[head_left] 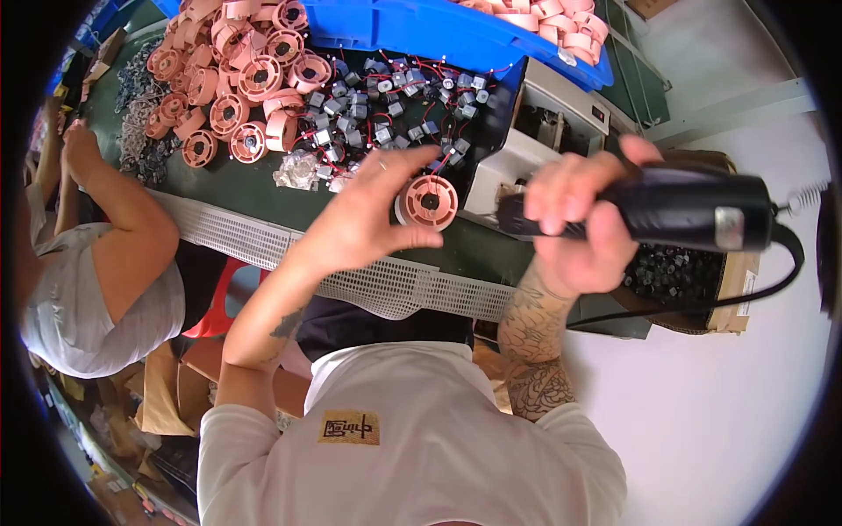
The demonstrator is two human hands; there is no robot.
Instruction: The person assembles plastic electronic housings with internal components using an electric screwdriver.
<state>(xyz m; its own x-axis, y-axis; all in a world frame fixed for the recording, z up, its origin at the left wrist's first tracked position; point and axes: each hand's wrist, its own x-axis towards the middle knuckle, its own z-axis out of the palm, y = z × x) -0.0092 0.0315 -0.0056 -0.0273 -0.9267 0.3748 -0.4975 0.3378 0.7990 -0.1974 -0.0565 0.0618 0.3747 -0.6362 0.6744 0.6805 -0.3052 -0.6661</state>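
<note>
My right hand [583, 210] is wrapped round a black electric screwdriver [693, 206], held sideways over the bench's front edge. Its tip end points left; the hand is slightly blurred. A round pink plastic housing [445, 191] with a dark centre lies on the dark green bench. Beside it is my left hand [360, 210], open, thumb and forefinger spread on either side of the housing. Whether the palm side touches it I cannot tell. Small grey motors [386, 133] with red wires lie heaped just beyond that hand.
More pink housings [230, 114] are piled at the back left, near a crumpled clear plastic bag [298, 170]. Blue bins [395, 31] stand behind. A pale machine [509, 167] and a carton of dark parts [671, 273] are at right. A co-worker's arm [132, 210] is at left.
</note>
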